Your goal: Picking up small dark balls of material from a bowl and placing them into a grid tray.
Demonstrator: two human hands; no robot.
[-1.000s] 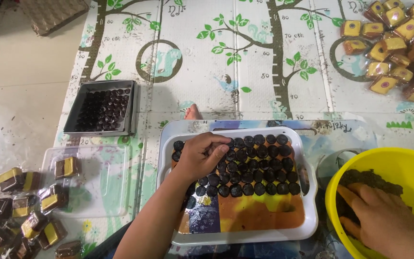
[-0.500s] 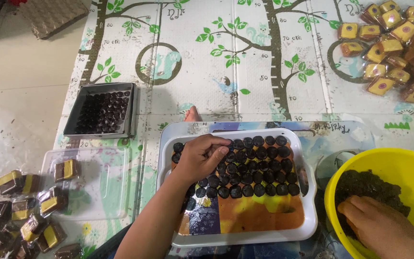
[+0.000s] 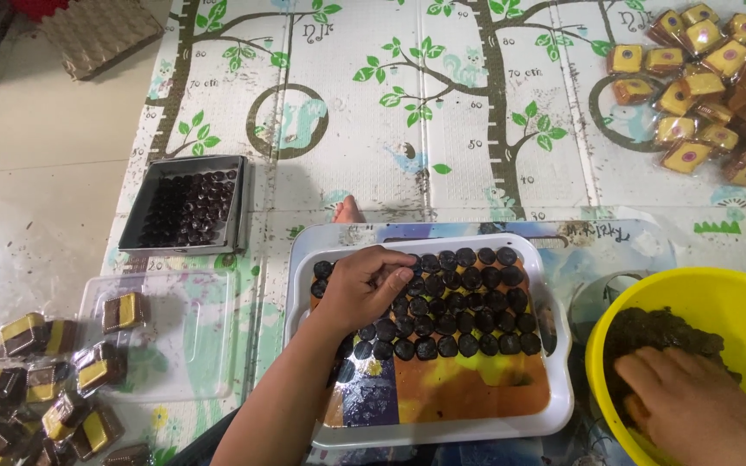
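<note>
A person's left hand [image 3: 364, 289] rests on rows of dark balls [image 3: 459, 302] in a white tray [image 3: 442, 427], fingers curled together over one at the rows' left end. The right hand [image 3: 692, 406] is sunk in dark dough [image 3: 658, 332] inside a yellow bowl [image 3: 736, 298] at near right; its grip cannot be told. A metal tin [image 3: 190, 207] of balls sits far left, wrapped cakes [image 3: 45, 380] near left.
</note>
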